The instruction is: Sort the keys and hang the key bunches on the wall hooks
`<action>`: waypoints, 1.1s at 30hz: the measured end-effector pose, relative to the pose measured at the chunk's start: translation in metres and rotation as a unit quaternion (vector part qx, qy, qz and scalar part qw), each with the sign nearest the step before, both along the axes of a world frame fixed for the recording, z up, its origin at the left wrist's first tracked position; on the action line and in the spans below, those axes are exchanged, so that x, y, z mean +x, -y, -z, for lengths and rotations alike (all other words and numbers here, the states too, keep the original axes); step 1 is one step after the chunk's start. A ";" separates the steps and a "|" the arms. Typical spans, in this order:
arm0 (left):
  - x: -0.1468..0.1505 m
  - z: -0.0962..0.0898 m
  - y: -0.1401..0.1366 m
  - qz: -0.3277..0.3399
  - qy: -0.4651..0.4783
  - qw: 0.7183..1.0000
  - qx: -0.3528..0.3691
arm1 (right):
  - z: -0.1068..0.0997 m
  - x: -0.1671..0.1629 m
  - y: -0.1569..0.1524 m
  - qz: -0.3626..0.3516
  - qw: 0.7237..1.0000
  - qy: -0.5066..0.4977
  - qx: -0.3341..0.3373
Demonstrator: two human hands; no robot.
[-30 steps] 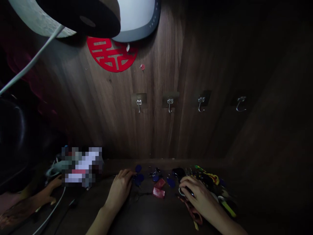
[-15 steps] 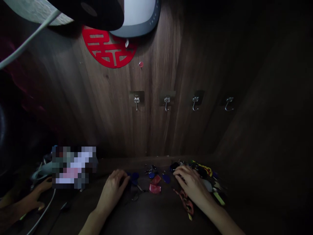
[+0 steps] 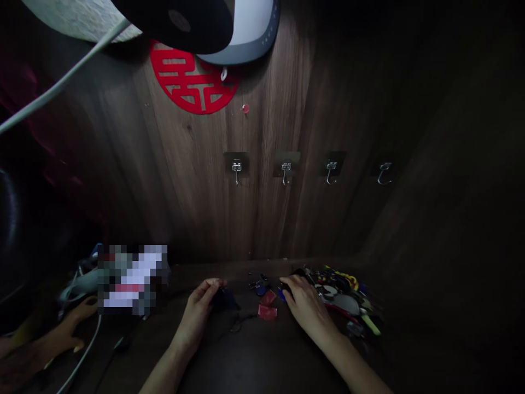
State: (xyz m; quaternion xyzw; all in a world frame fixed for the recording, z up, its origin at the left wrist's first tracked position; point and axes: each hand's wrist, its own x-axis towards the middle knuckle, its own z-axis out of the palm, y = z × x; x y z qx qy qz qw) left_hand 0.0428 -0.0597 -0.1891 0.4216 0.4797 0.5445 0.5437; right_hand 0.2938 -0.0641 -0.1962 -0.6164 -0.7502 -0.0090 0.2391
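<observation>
Grip of the left hand [image 3: 199,301] pinches dark blue tags [image 3: 226,300], while the right grip [image 3: 303,299] curves over another blue tag [image 3: 281,294], its hold unclear, with red tags [image 3: 267,312] between them and a jumbled pile [image 3: 345,302] right of both.

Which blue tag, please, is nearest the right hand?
The blue tag just right of the two red tags, partly hidden by the right hand. The middle blue tag lies apart from that hand; the darker blue one is at the left hand.
</observation>
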 end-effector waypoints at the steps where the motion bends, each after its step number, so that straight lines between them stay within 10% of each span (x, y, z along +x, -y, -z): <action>1: -0.001 0.001 -0.001 -0.003 -0.021 1.000 0.010 | 0.005 0.001 -0.002 0.004 1.000 0.006 0.003; 9: -0.010 0.009 -0.002 -0.066 -0.279 0.947 0.146 | 0.015 0.004 -0.005 -0.011 0.999 0.027 0.037; 20: -0.014 0.007 -0.006 -0.133 -0.184 0.963 0.147 | 0.008 0.010 0.001 0.016 0.974 -0.224 0.009; 33: -0.019 0.013 -0.008 -0.193 -0.189 0.949 0.160 | -0.087 -0.013 -0.024 -0.051 0.851 -0.522 -0.020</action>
